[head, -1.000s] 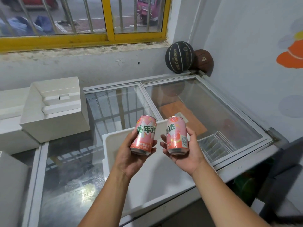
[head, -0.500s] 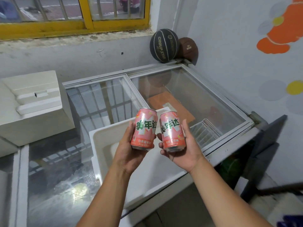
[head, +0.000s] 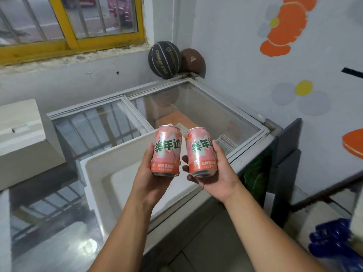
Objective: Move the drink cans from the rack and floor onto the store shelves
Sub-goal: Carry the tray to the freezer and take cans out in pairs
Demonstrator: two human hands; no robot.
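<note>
The left hand (head: pixel 151 179) is wrapped round a pink aluminium drink can with green lettering (head: pixel 166 151), and the right hand (head: pixel 220 179) grips a second pink can (head: pixel 201 152) of the same kind. Both are upright, just beside each other, in the air above the front edge of a white glass-topped chest freezer (head: pixel 157 85).

Each grip sits low on its can, so a quick turn could tip one or knock the two together. No store shelf is in view yet.

A shallow white foam tray (head: pixel 98 173) lies on the glass below the cans. A black basketball (head: pixel 164 59) and a brown basketball (head: pixel 193 60) sit at the freezer's far right corner. A dark upright panel (head: pixel 284 169) stands at its right end and could catch an elbow on a rightward swing.
</note>
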